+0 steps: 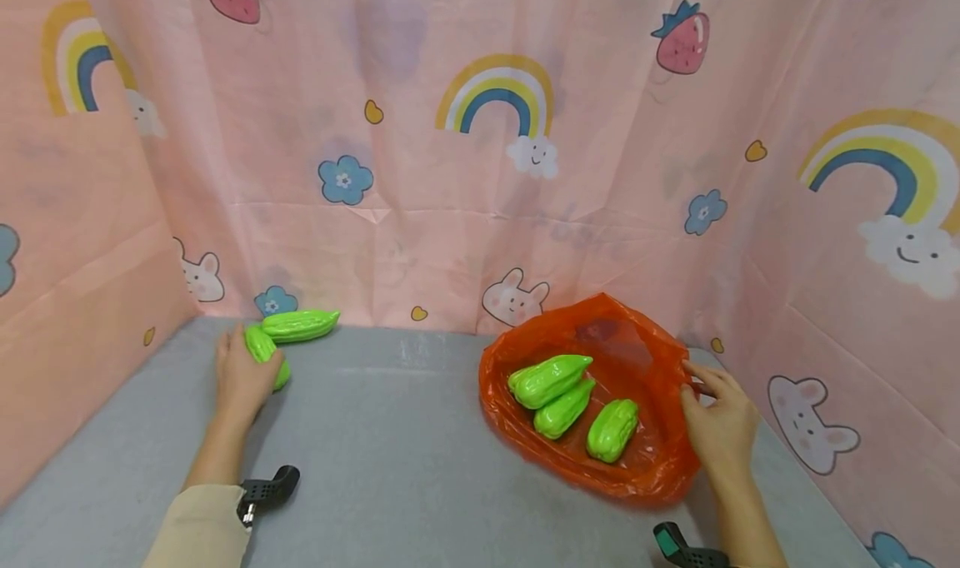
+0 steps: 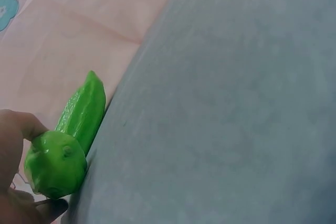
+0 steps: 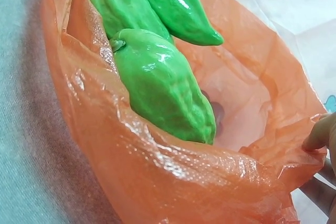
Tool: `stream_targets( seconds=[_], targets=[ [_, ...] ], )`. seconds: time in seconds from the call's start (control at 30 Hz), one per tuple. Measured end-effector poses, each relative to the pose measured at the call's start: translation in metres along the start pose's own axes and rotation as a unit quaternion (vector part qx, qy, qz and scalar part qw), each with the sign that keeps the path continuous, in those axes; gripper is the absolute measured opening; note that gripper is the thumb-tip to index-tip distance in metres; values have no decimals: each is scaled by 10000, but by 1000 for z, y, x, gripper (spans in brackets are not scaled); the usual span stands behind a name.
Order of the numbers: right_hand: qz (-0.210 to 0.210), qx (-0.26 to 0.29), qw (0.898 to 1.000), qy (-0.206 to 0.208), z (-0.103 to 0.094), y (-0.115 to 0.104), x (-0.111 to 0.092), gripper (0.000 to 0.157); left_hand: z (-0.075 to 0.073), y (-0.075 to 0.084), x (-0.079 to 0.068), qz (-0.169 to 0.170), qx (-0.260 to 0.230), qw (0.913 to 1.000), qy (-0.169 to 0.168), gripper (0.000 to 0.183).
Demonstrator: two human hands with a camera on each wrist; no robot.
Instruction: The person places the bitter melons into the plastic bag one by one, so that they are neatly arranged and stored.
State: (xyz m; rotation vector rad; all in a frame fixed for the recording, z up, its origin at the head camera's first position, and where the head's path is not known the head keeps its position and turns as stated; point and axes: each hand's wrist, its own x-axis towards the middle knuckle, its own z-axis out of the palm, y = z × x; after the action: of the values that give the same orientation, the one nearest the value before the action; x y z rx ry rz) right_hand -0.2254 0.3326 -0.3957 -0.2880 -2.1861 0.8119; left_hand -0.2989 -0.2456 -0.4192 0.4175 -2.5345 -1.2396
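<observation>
At the far left of the table, my left hand (image 1: 243, 378) grips a glossy green bitter melon (image 2: 55, 163) between thumb and fingers. A second bitter melon (image 1: 300, 326) lies right beside it, against the back curtain. On the right stands a thin orange-red plastic bag (image 1: 667, 478) with its mouth spread wide. Three bitter melons are inside: one (image 1: 551, 380) leans over another (image 1: 564, 410), and a third (image 1: 612, 431) lies nearer the front. My right hand (image 1: 723, 418) pinches the right side of the bag's rim; part of its fingers is cut off in the right wrist view.
A grey cloth-like table top (image 1: 375, 460) spreads between the hands. Pink patterned curtain (image 1: 420, 243) walls in the back and both sides. Dark devices are strapped at the left wrist (image 1: 270, 489) and right wrist (image 1: 690, 551).
</observation>
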Motion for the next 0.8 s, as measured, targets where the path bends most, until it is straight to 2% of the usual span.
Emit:
stream_targets(
  seconds=[0.1, 0.37, 0.57, 0.8],
  targets=[
    [-9, 37, 10000, -17, -1, 0, 0, 31, 0, -2, 1, 1, -45, 10000, -79, 87],
    [-57, 117, 9999, -1, -2, -1, -1, 30, -3, -1, 1, 108, -213, 9996, 152, 96],
    [-127, 72, 9999, 41, -3, -1, -1, 29, -4, 9, -2, 203, -321, 9982, 461, 89],
    [-113, 90, 9999, 2, -3, -1, 0, 30, -3, 24, -4, 553, -498, 9951, 649, 81]
  ],
)
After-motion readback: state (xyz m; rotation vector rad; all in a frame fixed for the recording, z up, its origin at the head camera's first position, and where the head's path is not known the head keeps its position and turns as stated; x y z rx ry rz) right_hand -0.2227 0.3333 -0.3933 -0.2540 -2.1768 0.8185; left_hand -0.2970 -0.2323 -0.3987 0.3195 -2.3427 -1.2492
